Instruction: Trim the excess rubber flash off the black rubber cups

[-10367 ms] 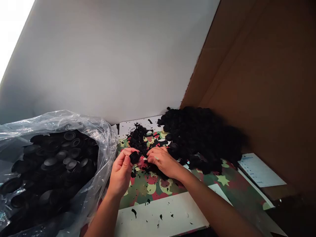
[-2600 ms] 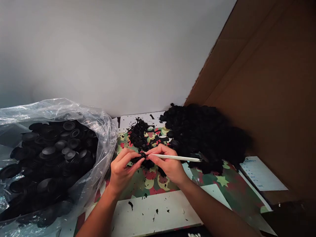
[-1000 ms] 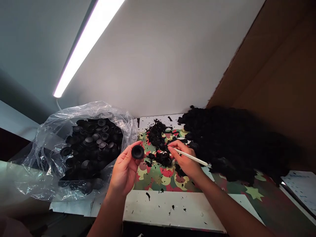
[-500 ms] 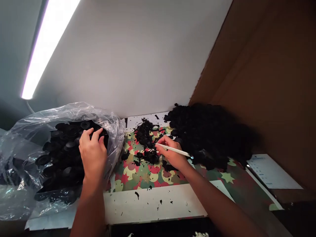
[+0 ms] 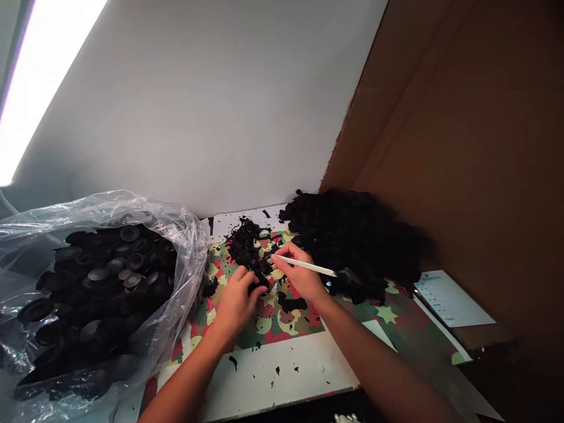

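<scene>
My left hand (image 5: 238, 301) rests on the star-patterned mat (image 5: 264, 326), its fingers curled around a small black rubber piece (image 5: 259, 284) among the scraps. My right hand (image 5: 300, 275) sits just to its right, pinching a thin white stick tool (image 5: 308, 267) whose tip points left toward the same piece. A small heap of black trimmings (image 5: 245, 245) lies just beyond both hands. A large pile of black rubber parts (image 5: 352, 241) lies to the right of my right hand.
A clear plastic bag (image 5: 185, 258) full of round black rubber caps (image 5: 110, 276) fills the left side. A white board (image 5: 291, 376) edges the mat in front. A brown cardboard wall (image 5: 462, 147) stands on the right, with a printed paper sheet (image 5: 449, 299) below it.
My left hand, which held a round black cap and then reached into the bag, has come back to the mat beside my right hand. The right hand keeps the stick.
</scene>
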{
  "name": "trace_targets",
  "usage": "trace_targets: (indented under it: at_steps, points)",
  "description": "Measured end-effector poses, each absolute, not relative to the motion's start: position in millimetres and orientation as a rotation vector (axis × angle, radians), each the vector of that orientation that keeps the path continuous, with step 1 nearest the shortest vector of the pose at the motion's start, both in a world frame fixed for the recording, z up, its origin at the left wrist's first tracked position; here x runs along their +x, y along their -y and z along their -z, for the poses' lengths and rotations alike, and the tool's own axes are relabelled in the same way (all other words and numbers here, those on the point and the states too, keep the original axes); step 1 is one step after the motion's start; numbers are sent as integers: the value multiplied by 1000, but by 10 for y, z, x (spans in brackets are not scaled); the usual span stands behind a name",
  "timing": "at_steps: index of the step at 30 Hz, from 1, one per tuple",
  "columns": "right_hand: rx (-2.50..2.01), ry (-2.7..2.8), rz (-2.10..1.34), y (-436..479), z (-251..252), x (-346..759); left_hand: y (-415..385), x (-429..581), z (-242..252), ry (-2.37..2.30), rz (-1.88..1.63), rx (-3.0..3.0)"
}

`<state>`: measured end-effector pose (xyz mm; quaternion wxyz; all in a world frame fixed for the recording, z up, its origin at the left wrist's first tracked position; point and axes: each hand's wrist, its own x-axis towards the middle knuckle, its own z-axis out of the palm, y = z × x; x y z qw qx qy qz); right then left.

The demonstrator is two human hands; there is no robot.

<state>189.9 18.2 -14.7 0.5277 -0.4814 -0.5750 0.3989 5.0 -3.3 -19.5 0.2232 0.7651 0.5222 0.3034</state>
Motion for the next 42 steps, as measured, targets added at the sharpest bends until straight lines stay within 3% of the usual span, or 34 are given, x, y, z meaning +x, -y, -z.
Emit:
trace_targets:
  at_steps: [3, 8, 16, 24, 35, 42]
  points:
    - [-1030, 1306, -1027, -164, 125, 1880, -8, -58, 106, -1299, -1080, 1542]
    - [-936, 1376, -935, -103, 77, 1869, 7, -129, 19, -1128, -1117, 1084]
    - [-974, 1292, -1141, 33, 54, 1715, 42, -55, 67, -1199, -1331, 1286]
    - [-1036, 1402, -1001, 114, 73, 1640, 145, 35, 97, -1372, -1281, 1681]
    - [-1044, 1675, -556, 135, 128, 1572, 184, 58, 65, -1406, -1371, 1620]
    - [-1270, 1674, -735, -224, 289, 1807, 147, 47, 50, -1057, -1431, 1073]
